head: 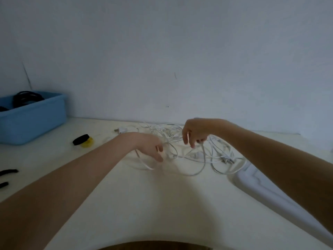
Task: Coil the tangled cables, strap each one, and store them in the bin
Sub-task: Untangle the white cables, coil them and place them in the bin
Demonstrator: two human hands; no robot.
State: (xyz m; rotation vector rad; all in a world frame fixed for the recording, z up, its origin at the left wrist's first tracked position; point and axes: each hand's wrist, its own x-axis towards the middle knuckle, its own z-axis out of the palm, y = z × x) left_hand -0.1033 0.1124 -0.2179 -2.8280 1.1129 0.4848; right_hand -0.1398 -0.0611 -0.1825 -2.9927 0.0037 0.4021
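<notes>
Tangled heap of thin white cables (pixel 191 150) sits mid-counter near wall, loops sprawling toward front. Right hand (pixel 195 131) raised above pile, fingers curled down, pinching one strand. Left hand (pixel 153 147) low at pile's left edge, fingers loosely bent among loops, can't tell if actually gripping. Blue plastic bin (pixel 34 121) far left on cream counter (pixel 144 204), black coiled cables (pixel 27 98) inside. Black and yellow strap rolls (pixel 83 140) between bin and pile.

Left hand (pixel 153 147) low, right hand (pixel 195 131) raised, fingers (pixel 192 144) curled
</notes>
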